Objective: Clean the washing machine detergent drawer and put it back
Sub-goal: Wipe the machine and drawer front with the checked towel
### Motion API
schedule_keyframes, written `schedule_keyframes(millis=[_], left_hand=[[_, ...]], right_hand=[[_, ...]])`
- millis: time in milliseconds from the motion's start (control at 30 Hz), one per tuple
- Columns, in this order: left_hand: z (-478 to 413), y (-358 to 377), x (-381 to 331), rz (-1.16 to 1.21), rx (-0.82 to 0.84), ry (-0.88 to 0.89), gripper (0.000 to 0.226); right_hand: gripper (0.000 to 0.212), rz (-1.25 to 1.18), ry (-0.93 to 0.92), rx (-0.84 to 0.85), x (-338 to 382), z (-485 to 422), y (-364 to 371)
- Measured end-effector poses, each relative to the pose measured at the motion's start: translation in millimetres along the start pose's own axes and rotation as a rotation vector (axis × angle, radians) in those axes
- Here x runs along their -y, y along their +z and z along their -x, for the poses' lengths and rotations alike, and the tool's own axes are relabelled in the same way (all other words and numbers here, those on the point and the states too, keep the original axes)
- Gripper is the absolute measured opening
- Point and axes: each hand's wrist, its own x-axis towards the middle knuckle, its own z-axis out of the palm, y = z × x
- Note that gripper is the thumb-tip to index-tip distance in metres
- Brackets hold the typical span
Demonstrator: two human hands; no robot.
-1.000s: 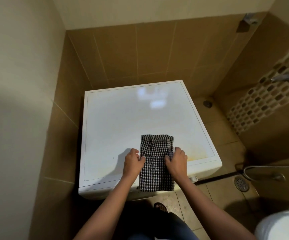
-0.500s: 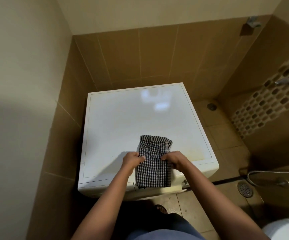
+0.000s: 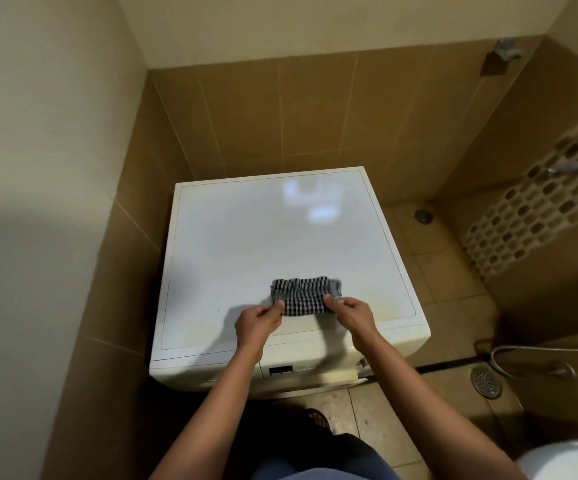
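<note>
On washer top point(image 3: 246, 237), cloth point(image 3: 303, 295) now folded shorter, both hands pinching.

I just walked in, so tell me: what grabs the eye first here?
The checked cloth, folded on the near part of the white washing machine top, pinched by the left hand and right hand. Next, the shower hose by the floor drain, lower right.

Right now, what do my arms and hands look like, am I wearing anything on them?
Both arms are bare as far up as the picture shows: no sleeves or gloves. The left hand and right hand show no watch, bracelet or ring that I can make out, though small items could be too fine to see.
</note>
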Motion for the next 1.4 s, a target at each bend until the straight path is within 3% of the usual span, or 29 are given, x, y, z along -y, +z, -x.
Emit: schedule_keyframes(millis=[167, 300, 367, 500, 600, 667, 733, 933, 1067, 1267, 1400], left_hand=[[4, 10, 25, -0.067, -0.111, -0.092, 0.027], [3, 14, 16, -0.081, -0.150, -0.104, 0.041], [2, 15, 12, -0.057, -0.159, -0.117, 0.035], [-1, 21, 5, 0.012, 0.016, -0.194, 0.009], [5, 27, -6, 0.008, 0.170, -0.162, 0.008], [10, 34, -12, -0.022, 0.273, -0.143, 0.013], [15, 47, -18, -0.087, 0.347, -0.121, 0.016], [37, 115, -39, -0.347, 0.450, 0.045, 0.015], [80, 189, -59, -0.459, 0.629, 0.185, 0.008], [176, 316, -92, -0.664, 0.938, 0.470, 0.014], [247, 404, -101, -0.720, 1.050, 0.672, 0.011]], right_hand=[[0.022, 0.096, 0.113, -0.206, -25, 6, 15], [0.055, -0.305, 0.260, -0.303, -19, -1, 24], [0.062, -0.504, 0.310, -0.226, -10, -3, 31], [0.049, -0.700, 0.305, 0.006, 5, 6, 42], [0.039, -0.737, 0.269, -0.009, 9, 14, 41], [0.028, -0.900, 0.230, -0.024, 13, 19, 33], [0.030, -1.103, 0.172, -0.041, 14, 23, 17], [0.030, -1.413, -0.052, -0.135, 25, 43, -86], [0.028, -1.553, -0.268, -0.252, 40, 77, -183], [0.031, -1.658, -0.600, -0.392, 60, 149, -334], [0.032, -1.640, -0.790, -0.441, 72, 201, -436]])
